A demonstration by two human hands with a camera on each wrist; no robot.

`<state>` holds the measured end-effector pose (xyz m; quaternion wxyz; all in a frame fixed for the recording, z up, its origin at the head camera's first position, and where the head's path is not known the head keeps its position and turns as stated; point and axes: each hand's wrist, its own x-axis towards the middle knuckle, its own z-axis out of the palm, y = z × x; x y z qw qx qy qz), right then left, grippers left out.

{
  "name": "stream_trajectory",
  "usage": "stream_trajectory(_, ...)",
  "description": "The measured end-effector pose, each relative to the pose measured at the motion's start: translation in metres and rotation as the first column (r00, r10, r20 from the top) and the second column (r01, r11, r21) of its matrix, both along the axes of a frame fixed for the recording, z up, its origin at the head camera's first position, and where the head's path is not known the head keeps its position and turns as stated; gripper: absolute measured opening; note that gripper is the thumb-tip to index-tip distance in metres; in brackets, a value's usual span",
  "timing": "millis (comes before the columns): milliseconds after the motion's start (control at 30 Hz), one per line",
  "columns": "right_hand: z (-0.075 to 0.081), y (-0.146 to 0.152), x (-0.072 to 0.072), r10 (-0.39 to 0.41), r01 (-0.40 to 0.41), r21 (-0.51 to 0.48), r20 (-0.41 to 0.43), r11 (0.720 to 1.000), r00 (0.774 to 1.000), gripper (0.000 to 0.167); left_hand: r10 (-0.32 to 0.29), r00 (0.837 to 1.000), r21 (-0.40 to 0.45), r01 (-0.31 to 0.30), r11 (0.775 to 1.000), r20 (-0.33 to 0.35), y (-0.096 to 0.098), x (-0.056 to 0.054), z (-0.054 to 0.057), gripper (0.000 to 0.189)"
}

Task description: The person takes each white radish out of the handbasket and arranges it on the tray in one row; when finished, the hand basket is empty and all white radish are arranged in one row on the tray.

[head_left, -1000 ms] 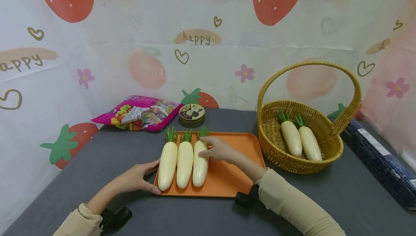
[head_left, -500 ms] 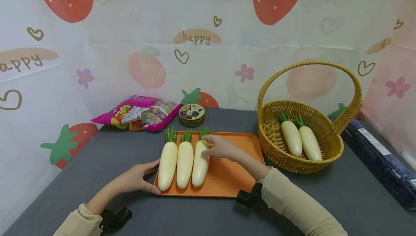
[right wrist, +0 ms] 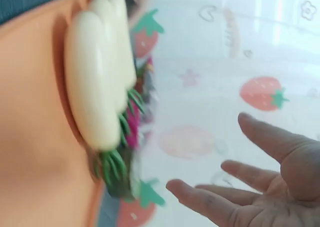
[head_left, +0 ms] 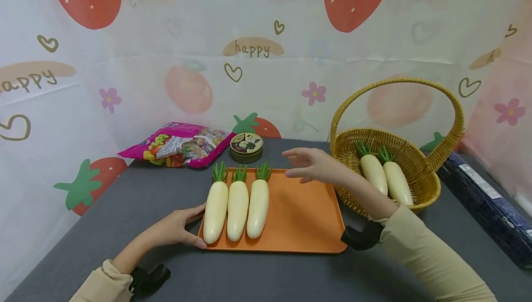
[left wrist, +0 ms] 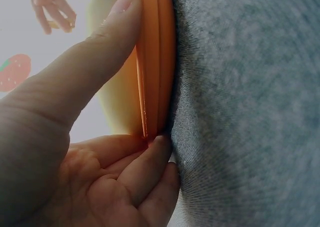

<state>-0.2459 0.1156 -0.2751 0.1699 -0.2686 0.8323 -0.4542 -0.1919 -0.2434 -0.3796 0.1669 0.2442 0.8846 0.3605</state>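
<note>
I've just got the right hand [head_left: 317, 166] off the row's third white radish [head_left: 258, 210], fingers spread, nothing in them. That radish lies on the orange tray [head_left: 307, 219], so I'd call it placed. Left hand [head_left: 176, 229] grips the tray's corner.

The radishes [head_left: 238, 212] are creamy white with green leaves [head_left: 239, 174], the tray [head_left: 305, 219] orange, the bench [head_left: 249, 276] grey, the backdrop [head_left: 270, 94] strawberry-patterned.

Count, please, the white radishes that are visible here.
5 in total: three radishes side by side on the orange tray, two radishes inside the wicker basket, whose front wall could hide more.
</note>
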Motion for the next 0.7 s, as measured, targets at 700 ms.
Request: stream_trajectory(700, 0.043, 0.136, -0.033, -0.24, 0.24, -0.01, -0.071, 0.971, 0.968, 0.06, 0.006, 1.0, 0.008, -0.006, 1.0, 0.028, 0.002, 0.0, 0.001, 0.097)
